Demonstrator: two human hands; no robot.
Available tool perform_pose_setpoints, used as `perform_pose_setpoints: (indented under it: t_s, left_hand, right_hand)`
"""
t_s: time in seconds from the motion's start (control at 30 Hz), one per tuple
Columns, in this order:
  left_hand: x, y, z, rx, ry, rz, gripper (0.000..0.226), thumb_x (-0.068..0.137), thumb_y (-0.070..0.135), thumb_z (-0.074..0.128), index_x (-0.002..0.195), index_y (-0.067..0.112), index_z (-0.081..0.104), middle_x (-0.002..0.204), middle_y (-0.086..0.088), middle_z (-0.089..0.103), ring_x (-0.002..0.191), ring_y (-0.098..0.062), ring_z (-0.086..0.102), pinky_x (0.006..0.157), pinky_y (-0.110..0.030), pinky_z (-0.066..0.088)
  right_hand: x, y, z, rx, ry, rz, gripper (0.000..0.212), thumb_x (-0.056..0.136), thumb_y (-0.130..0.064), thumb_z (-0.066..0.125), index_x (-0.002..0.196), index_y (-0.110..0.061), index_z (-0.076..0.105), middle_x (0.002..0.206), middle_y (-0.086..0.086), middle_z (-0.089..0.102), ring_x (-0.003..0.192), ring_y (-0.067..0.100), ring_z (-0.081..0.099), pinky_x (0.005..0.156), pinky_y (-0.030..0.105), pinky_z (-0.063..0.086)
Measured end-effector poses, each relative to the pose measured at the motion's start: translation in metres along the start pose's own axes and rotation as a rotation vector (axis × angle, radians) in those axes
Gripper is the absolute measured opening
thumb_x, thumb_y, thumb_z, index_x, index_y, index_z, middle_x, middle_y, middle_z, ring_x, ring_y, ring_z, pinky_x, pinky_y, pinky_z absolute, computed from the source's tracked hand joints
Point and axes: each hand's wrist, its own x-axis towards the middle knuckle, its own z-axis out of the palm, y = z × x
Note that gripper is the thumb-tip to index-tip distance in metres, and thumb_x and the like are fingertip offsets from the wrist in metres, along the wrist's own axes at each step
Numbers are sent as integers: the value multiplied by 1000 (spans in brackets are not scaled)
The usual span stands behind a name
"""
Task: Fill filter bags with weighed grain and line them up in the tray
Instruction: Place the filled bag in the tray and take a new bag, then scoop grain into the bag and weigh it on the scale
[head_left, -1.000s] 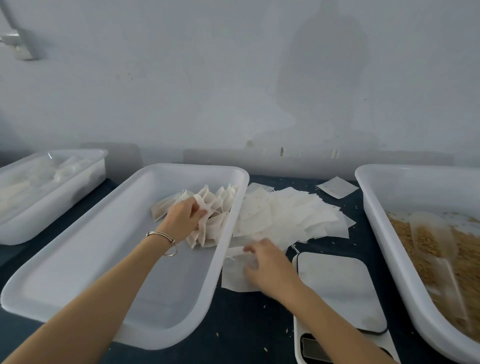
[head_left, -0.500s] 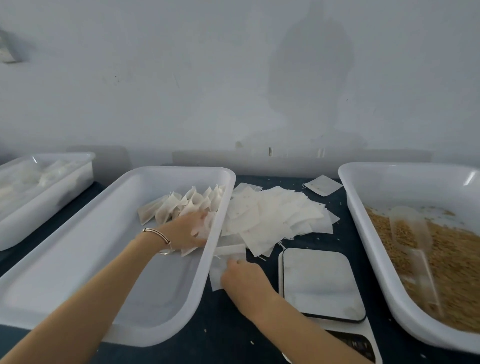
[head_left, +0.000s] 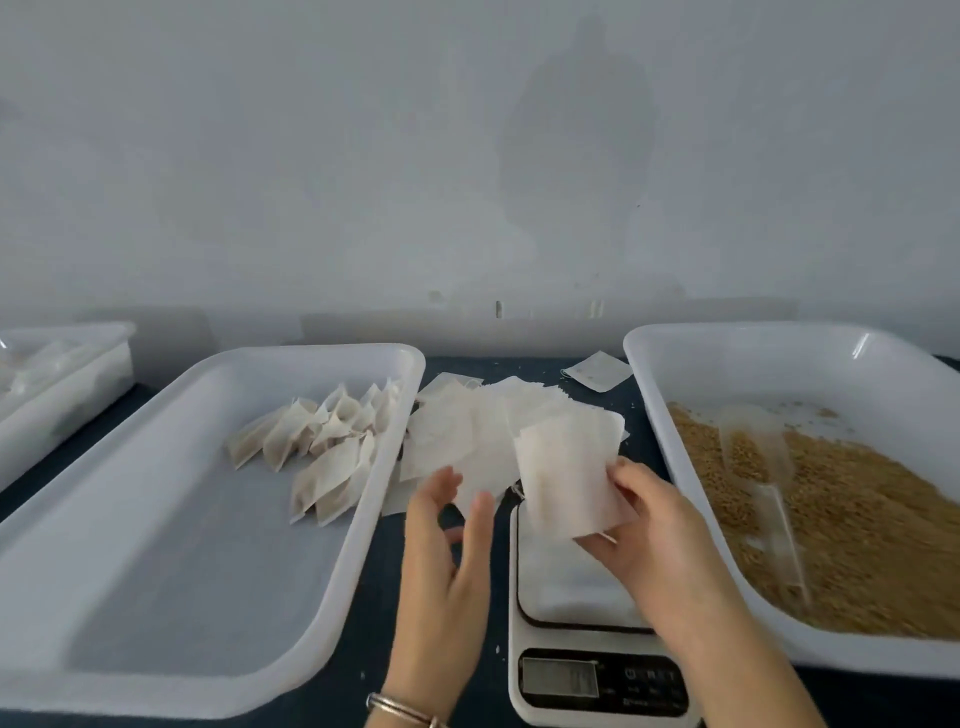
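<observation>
My right hand (head_left: 660, 530) pinches an empty white filter bag (head_left: 569, 475) by its lower right edge, held above the white kitchen scale (head_left: 587, 608). My left hand (head_left: 447, 561) is open with fingers straight, just left of the bag and not touching it. Several filled bags (head_left: 327, 441) lie in a row at the far right corner of the wide white tray (head_left: 156, 571). A loose pile of empty bags (head_left: 467, 426) lies on the dark table between that tray and the grain tray (head_left: 779, 353). Brown grain (head_left: 857, 530) fills its near part, with a clear scoop (head_left: 758, 462) resting in it.
A third white tub (head_left: 67, 379) with pale contents stands at the far left. One stray empty bag (head_left: 597, 370) lies near the wall. The scale's display (head_left: 561, 678) faces me at the near edge. A grey wall closes the back of the table.
My left hand has left the filled bags in the tray and come over beside the scale. My right hand has lifted one empty bag off the table and now holds it above the scale.
</observation>
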Motion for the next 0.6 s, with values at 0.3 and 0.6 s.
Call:
perform_pose_setpoints:
  t_s: [0.3,0.6]
  left_hand:
    - [0,-18,26,-502,-384,-342,46,84,47,52,96,8,74,101,-22,69,88,-24,67,73,-31,55]
    - [-14,-16,16,-378,-189,-271,40,72,42,73,78,3,69,82,-26,63,74,-31,55,76,-47,50]
  right_hand:
    - [-10,14,-29,-151,82,30,24,93,-23,47,91,-13,69,93,11,64,85,20,61,56,27,51]
    - [-22,28,-30,-769,61,-289,33,92,-45,48,125,-41,46,115,-23,54,98,-7,57,72,15,50]
